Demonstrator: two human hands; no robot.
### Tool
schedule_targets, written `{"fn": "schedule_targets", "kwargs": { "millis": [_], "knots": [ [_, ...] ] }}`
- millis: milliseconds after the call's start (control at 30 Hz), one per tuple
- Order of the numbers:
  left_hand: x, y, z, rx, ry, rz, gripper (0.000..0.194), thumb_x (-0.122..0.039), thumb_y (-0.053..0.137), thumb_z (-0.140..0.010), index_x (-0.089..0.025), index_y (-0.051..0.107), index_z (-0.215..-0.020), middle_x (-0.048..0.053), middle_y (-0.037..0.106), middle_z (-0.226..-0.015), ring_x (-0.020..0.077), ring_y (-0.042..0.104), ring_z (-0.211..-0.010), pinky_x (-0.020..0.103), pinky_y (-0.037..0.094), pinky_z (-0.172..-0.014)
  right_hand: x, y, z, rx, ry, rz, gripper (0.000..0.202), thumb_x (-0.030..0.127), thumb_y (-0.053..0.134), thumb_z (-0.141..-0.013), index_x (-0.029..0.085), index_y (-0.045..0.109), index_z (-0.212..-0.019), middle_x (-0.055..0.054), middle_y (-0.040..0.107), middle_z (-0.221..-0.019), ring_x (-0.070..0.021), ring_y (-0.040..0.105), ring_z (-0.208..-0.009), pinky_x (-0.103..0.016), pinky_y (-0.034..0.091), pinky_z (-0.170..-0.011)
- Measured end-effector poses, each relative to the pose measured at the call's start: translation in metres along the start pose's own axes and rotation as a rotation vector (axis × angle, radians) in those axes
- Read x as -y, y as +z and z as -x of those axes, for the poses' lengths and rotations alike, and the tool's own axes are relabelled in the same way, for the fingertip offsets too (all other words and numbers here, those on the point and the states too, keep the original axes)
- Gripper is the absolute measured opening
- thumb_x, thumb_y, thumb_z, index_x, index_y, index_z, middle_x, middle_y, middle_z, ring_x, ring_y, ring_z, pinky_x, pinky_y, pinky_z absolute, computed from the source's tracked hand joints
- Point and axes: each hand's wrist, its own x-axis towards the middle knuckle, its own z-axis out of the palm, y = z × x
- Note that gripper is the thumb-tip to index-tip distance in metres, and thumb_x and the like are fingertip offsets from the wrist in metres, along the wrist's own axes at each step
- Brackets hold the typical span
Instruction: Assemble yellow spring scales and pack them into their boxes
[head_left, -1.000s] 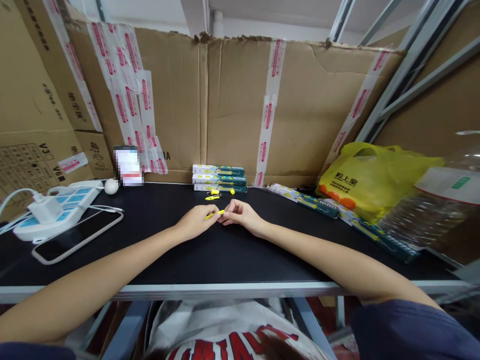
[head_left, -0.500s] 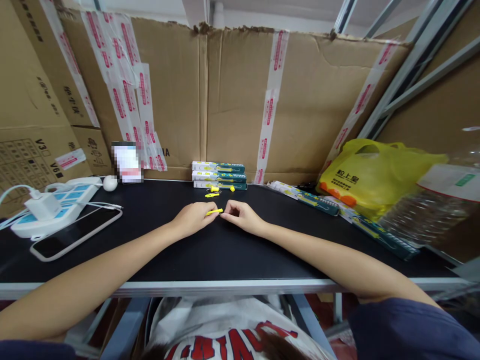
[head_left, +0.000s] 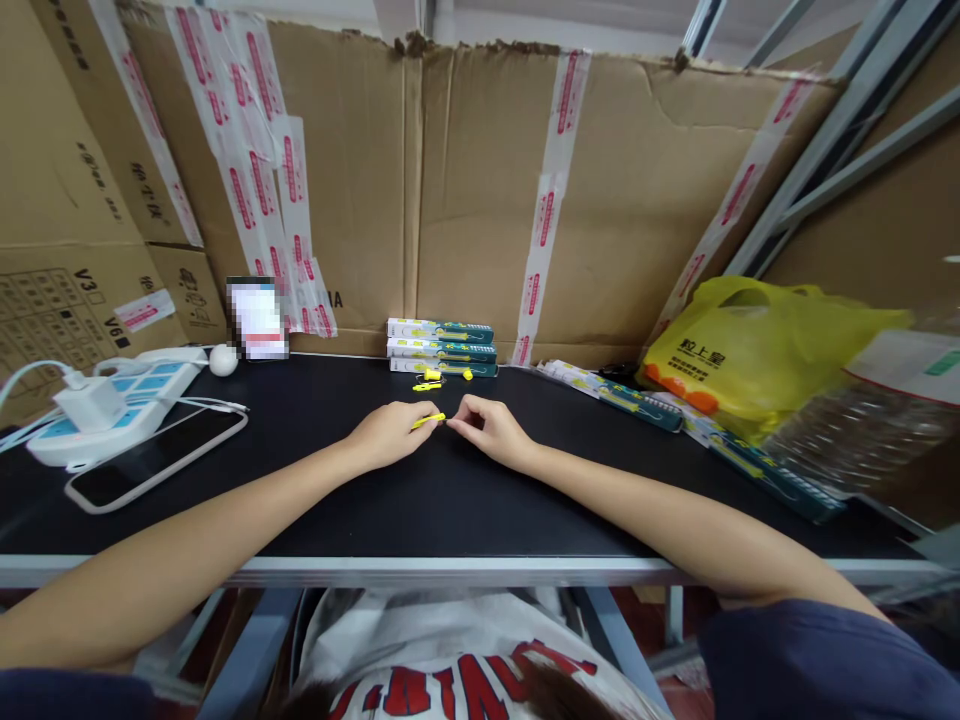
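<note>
My left hand [head_left: 390,435] rests on the black table [head_left: 450,510] and pinches a thin yellow stick-like part [head_left: 429,420] that points to the right. My right hand [head_left: 487,430] meets it from the right, its fingertips pinched at the yellow part's right tip. What the right fingers hold there is too small to tell. Just beyond the hands lie two more small yellow parts [head_left: 427,386], one [head_left: 433,374] nearer the stack of green-and-white flat boxes [head_left: 441,347] at the cardboard wall.
A phone [head_left: 154,458] lies at the left beside a white power strip [head_left: 112,405] with a charger and cables. More flat boxes [head_left: 622,398] lie at the right, next to a yellow plastic bag [head_left: 750,350] and a clear plastic bottle [head_left: 862,420]. Cardboard walls [head_left: 480,200] close the back.
Both hands stay together at the yellow part, with the right fingers shifted slightly at its tip. The view has tilted a little.
</note>
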Motion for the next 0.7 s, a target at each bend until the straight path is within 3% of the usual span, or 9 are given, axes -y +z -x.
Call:
{"fn": "schedule_targets", "kwargs": {
  "millis": [267, 433, 600, 700],
  "knots": [
    [-0.0031, 0.0004, 0.0011, 0.014, -0.026, -0.1, 0.035, -0.036, 0.037, -0.093, -0.024, 0.064, -0.111, 0.005, 0.072, -0.104, 0.0248, 0.067, -0.091, 0.028, 0.043, -0.07, -0.0005, 0.0005, 0.0001, -0.015, -0.01, 0.002, 0.027, 0.036, 0.06, -0.087, 0.018, 0.052, -0.068, 0.0, 0.057, -0.065, -0.0108, 0.048, -0.058, -0.023, 0.037, -0.056],
    [-0.0084, -0.0001, 0.0025, 0.011, -0.027, -0.009, 0.03, -0.036, 0.038, -0.092, -0.022, 0.062, -0.105, 0.005, 0.071, -0.098, 0.0221, 0.066, -0.086, 0.027, 0.042, -0.068, -0.0016, -0.0003, -0.0007, -0.03, 0.027, -0.036, 0.033, 0.045, 0.059, -0.087, 0.018, 0.053, -0.069, 0.001, 0.056, -0.064, -0.0108, 0.048, -0.058, -0.023, 0.038, -0.055],
    [-0.0102, 0.003, 0.0013, 0.072, -0.087, 0.226, 0.024, -0.037, 0.039, -0.092, -0.02, 0.054, -0.086, -0.002, 0.061, -0.064, 0.0147, 0.057, -0.062, 0.024, 0.039, -0.06, -0.0003, 0.0003, 0.0, 0.011, -0.003, -0.028, 0.029, 0.042, 0.06, -0.087, 0.018, 0.055, -0.071, 0.001, 0.055, -0.064, -0.0105, 0.047, -0.057, -0.023, 0.038, -0.055],
    [-0.0099, 0.0036, 0.0005, 0.093, -0.1, 0.269, 0.023, -0.036, 0.037, -0.092, -0.02, 0.05, -0.081, -0.004, 0.055, -0.057, 0.0134, 0.053, -0.057, 0.023, 0.038, -0.058, 0.0016, 0.0007, 0.0007, 0.046, -0.049, 0.019, 0.022, 0.034, 0.059, -0.087, 0.018, 0.056, -0.073, 0.001, 0.054, -0.065, -0.0104, 0.047, -0.057, -0.023, 0.038, -0.055]
  ]
}}
